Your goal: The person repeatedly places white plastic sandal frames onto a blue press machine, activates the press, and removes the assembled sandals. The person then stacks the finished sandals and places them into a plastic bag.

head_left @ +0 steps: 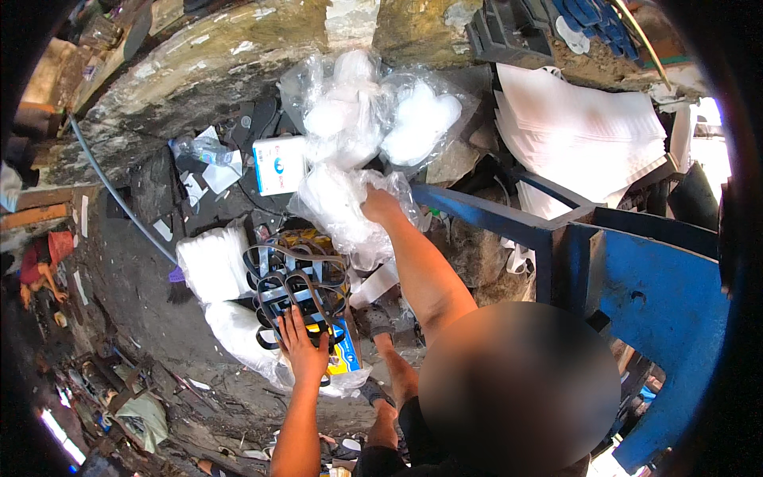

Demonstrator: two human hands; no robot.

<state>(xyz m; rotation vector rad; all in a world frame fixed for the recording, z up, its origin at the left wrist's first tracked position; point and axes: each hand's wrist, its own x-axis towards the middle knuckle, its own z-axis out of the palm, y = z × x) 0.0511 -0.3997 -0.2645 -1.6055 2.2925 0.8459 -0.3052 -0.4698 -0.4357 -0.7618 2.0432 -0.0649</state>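
Observation:
My left hand [304, 350] lies with spread fingers on a pile of dark, sole-shaped strip frames [296, 278], which look like cutting dies. Under them sits a yellow and blue box [344, 350], mostly covered. My right hand [380, 205] reaches farther out, its fingers closed on a clear plastic bag [334, 195] of white pieces; the fingertips are partly hidden in the plastic. Two more clear bags with white rounded pieces, one [342, 111] beyond it and another [421, 119] to the right, rest close by. A white and blue box [280, 165] stands left of the bags.
White bundles, one stacked [213, 262] and one in plastic [238, 330], lie left of the frames. A blue metal machine frame [636, 302] stands on the right, below a stack of white sheets [572, 127]. A grey hose [119, 191] and scraps lie at the left.

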